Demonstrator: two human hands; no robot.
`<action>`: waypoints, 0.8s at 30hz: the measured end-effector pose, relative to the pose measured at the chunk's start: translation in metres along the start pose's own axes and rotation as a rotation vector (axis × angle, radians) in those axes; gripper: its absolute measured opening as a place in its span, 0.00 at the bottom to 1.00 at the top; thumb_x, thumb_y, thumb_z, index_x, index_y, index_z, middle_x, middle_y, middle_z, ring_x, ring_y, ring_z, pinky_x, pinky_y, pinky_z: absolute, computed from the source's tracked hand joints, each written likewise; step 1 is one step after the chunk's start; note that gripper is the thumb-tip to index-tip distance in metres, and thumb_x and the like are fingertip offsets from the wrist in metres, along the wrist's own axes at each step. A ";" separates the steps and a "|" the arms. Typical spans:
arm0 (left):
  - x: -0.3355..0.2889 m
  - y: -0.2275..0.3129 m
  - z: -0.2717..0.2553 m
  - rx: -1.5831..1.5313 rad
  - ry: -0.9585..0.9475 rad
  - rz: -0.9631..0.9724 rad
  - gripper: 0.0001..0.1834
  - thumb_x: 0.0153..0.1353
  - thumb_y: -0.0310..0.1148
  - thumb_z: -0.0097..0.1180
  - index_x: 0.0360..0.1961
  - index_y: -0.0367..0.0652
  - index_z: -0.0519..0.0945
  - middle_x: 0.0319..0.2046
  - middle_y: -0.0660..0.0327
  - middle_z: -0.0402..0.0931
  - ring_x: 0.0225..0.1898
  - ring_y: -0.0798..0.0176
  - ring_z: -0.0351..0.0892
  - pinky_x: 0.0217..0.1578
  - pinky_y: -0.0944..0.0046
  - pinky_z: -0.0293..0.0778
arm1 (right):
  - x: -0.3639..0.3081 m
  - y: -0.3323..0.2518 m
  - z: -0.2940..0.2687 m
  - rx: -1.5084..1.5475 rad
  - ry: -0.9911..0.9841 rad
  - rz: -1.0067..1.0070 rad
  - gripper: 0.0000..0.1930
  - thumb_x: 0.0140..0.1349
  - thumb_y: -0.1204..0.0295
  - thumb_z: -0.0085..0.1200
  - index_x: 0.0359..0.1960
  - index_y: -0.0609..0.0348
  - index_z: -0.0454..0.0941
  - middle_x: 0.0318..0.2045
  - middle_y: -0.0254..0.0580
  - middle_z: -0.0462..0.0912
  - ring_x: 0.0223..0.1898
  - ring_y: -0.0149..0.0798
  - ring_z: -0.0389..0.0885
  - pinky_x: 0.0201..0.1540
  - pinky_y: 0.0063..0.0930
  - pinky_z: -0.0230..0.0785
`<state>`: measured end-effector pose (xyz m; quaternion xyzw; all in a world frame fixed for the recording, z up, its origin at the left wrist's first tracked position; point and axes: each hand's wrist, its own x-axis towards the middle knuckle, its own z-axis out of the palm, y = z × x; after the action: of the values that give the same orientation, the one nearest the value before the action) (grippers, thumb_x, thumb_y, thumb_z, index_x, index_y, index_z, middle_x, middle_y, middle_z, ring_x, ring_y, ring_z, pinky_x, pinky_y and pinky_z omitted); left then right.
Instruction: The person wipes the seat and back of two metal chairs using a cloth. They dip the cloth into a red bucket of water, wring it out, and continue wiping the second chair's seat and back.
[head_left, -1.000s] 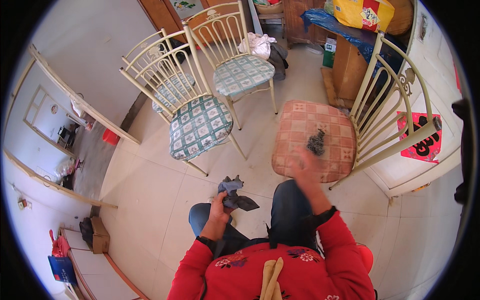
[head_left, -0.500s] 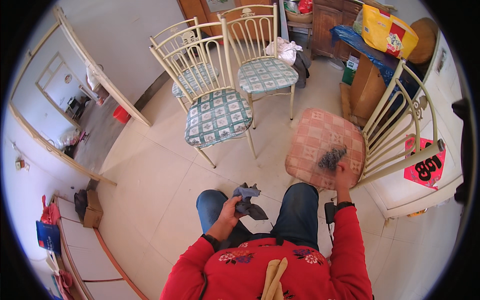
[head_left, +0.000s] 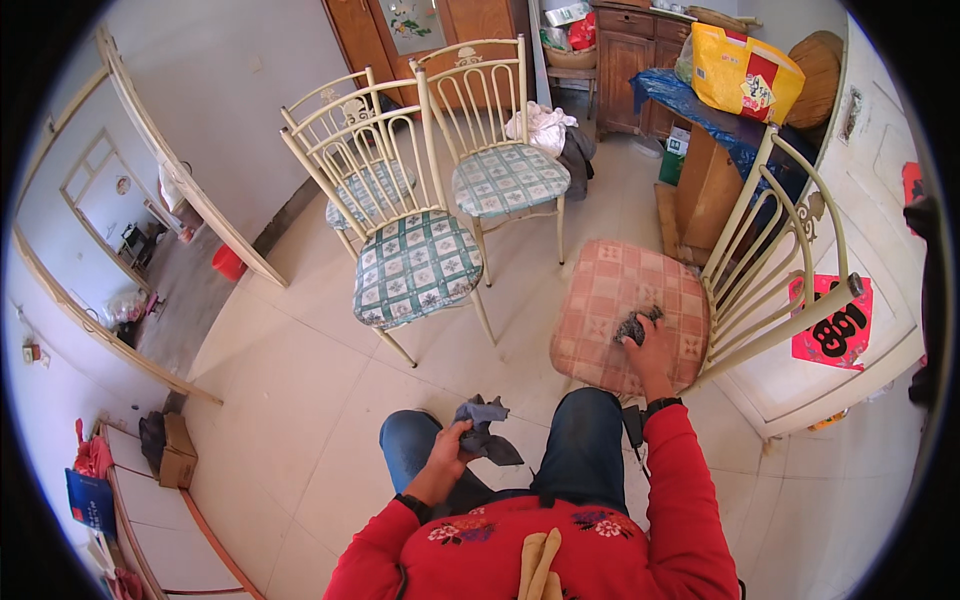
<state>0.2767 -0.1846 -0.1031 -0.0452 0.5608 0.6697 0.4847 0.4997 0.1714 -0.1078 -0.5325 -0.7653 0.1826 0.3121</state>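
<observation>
At the right stands a cream metal chair with a worn pink checked seat (head_left: pixel 605 285). My right hand (head_left: pixel 648 350) is over this seat, its fingers closed on a bunched, mottled dark grey cloth (head_left: pixel 632 328) that presses against the fabric. Its exact kind is hard to make out, as the fingers cover part of it. My left hand (head_left: pixel 448 448) grips a crumpled plain grey cloth (head_left: pixel 482 425) above my lap, between the knees. Loose ends of that cloth stick out past the fingers.
Several cream metal chairs with green checked seats (head_left: pixel 415 265) stand ahead, left of centre. A yellow bag (head_left: pixel 745 75) lies on a table covered in blue plastic (head_left: pixel 665 88) at the back right. Beside the pink-seated chair is a white door (head_left: pixel 780 395). A cardboard box (head_left: pixel 178 450) sits far left.
My right hand has moved the dark cloth to the left and slightly down over the pink seat. The left hand keeps its grip on the grey cloth. The whole view has shifted slightly.
</observation>
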 end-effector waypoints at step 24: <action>0.016 0.014 0.021 -0.059 -0.132 -0.008 0.18 0.57 0.35 0.53 0.48 0.40 0.74 0.38 0.57 0.78 0.37 0.56 0.79 0.35 0.56 0.77 | 0.001 0.048 -0.019 0.144 0.236 0.115 0.26 0.52 0.64 0.60 0.53 0.58 0.74 0.55 0.54 0.73 0.57 0.54 0.69 0.61 0.40 0.61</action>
<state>0.2685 -0.1568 -0.0951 -0.0173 0.5075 0.6855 0.5217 0.5458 0.1886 -0.1232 -0.5694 -0.6765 0.1905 0.4263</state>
